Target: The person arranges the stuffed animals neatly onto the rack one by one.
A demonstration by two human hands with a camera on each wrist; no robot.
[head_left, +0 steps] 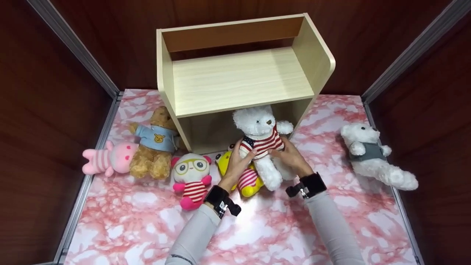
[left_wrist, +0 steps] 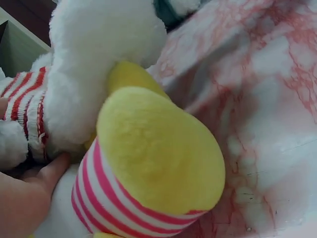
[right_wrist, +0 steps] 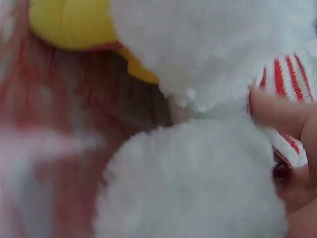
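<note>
Both hands hold a white teddy bear [head_left: 262, 145] in a red-and-white striped sweater, in front of the lower opening of a pale wooden shelf [head_left: 239, 79]. My left hand [head_left: 238, 163] grips its body from the left, thumb on the front. On the other side my right hand [head_left: 292, 158] grips it likewise, thumb on the sweater. Below and behind the bear lies a yellow plush toy [left_wrist: 161, 148] in pink-and-white stripes, partly covered by the bear and my left hand. In the right wrist view the bear's furry white legs [right_wrist: 193, 183] fill the middle.
Left of the shelf opening are a panda plush [head_left: 192, 173], a brown bear [head_left: 154, 147] in a blue shirt and a pink striped plush [head_left: 110, 158]. Another white bear [head_left: 368, 151] in a grey vest lies at the right. Dark wall panels [head_left: 423, 110] enclose the marbled surface [head_left: 257, 235].
</note>
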